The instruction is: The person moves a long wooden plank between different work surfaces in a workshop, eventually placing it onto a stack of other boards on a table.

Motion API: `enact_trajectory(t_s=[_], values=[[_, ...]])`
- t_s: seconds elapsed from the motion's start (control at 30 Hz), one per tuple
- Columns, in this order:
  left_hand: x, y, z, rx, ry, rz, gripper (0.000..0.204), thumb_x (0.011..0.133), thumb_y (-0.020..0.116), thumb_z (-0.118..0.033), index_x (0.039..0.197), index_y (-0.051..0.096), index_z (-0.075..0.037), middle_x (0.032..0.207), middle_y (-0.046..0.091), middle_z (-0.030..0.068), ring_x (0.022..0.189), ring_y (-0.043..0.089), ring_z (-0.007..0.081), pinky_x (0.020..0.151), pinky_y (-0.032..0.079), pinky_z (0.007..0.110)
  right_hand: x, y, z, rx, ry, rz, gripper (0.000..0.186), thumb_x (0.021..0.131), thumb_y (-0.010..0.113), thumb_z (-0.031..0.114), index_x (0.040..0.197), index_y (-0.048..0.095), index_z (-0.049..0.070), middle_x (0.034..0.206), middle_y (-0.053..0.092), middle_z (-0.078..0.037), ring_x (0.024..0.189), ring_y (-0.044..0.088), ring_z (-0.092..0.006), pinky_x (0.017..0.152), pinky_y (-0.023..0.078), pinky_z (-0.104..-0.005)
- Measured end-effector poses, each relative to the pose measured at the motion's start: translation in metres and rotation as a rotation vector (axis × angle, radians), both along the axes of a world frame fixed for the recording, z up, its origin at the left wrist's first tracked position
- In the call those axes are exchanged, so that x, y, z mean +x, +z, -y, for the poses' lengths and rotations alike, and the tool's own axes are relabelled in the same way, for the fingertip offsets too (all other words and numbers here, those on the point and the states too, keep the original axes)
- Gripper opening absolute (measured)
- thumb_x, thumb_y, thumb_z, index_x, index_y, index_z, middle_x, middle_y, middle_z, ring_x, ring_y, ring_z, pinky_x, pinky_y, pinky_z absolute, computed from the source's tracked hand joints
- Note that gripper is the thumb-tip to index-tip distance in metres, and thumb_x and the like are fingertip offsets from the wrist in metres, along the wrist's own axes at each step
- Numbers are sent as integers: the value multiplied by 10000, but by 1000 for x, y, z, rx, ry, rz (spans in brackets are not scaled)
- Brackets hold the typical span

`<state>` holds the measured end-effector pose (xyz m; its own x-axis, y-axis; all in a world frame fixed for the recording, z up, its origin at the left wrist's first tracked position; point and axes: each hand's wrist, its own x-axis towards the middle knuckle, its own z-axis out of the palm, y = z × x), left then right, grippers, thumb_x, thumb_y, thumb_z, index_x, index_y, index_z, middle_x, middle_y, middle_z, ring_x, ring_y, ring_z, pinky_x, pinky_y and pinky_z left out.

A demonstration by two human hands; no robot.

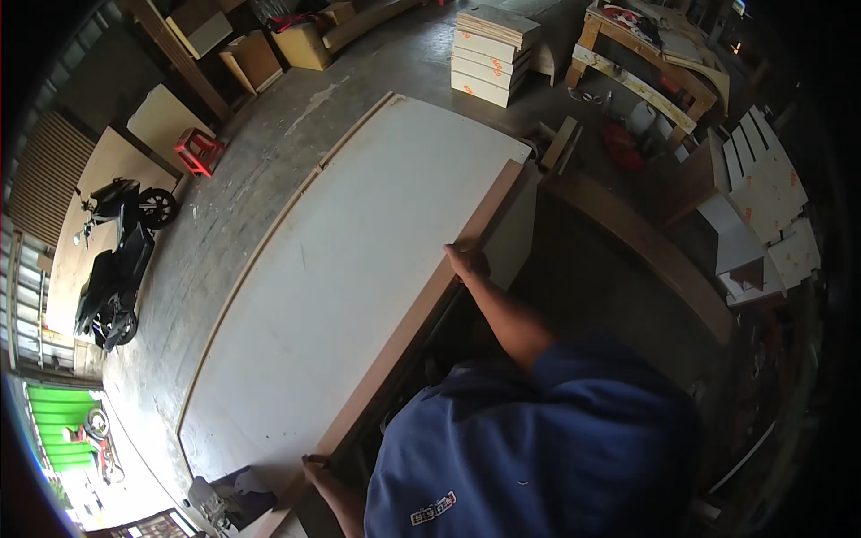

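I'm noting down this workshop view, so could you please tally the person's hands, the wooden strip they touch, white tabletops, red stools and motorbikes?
Hands: 2 (left hand, right hand)
Wooden strip: 1
White tabletop: 1
Red stool: 1
Motorbikes: 2 (black motorbike indoors, red motorbike by the green wall)
Total: 7

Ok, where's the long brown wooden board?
In the head view, the board lies along the right edge of the flat white panel, touched by left hand and right hand.
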<state>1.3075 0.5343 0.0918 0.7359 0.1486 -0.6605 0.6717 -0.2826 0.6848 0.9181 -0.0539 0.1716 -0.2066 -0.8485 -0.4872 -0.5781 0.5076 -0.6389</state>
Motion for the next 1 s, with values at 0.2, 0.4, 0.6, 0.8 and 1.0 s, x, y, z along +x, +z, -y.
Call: enact_trajectory(t_s=[0.2,0.4,0.6,0.8,1.0], values=[[-22,4,32,-70,6,-28,473,866,657,-337,1236,597,-48,1243,620,197,1134,604,317,923,532,412,-18,-6,23,18,27,-184,724,788,647,632,1142,684,1,1162,675,-223,1051,668,-367,878,542,-461],[-24,1,43,-69,-19,-43,469,871,655,-339,1231,594,-45,1228,620,197,1105,606,319,903,538,418,-20,-8,50,-48,-46,-191,666,753,710,561,1080,698,-19,984,720,-185,722,723,-304,649,601,-385],[-24,5,43,-57,-30,-38,465,876,653,-341,1226,590,-41,1214,619,196,1077,608,322,882,543,423,-28,8,59,26,-51,-82,603,766,712,539,1024,720,-6,961,721,-172,664,714,-272,570,600,-347],[-30,11,45,-50,-46,-42,461,881,652,-342,1221,587,-38,1200,618,195,1048,610,324,861,548,428,-40,14,87,18,-89,-102,631,790,701,548,1094,699,-5,1033,709,-172,666,711,-258,513,589,-318],[-42,15,59,-41,-66,-50,458,886,650,-344,1215,583,-34,1186,618,194,1020,612,327,841,554,433,-57,14,119,86,-7,-79,628,839,655,551,1185,667,27,1139,680,-166,729,714,-267,546,594,-313]])
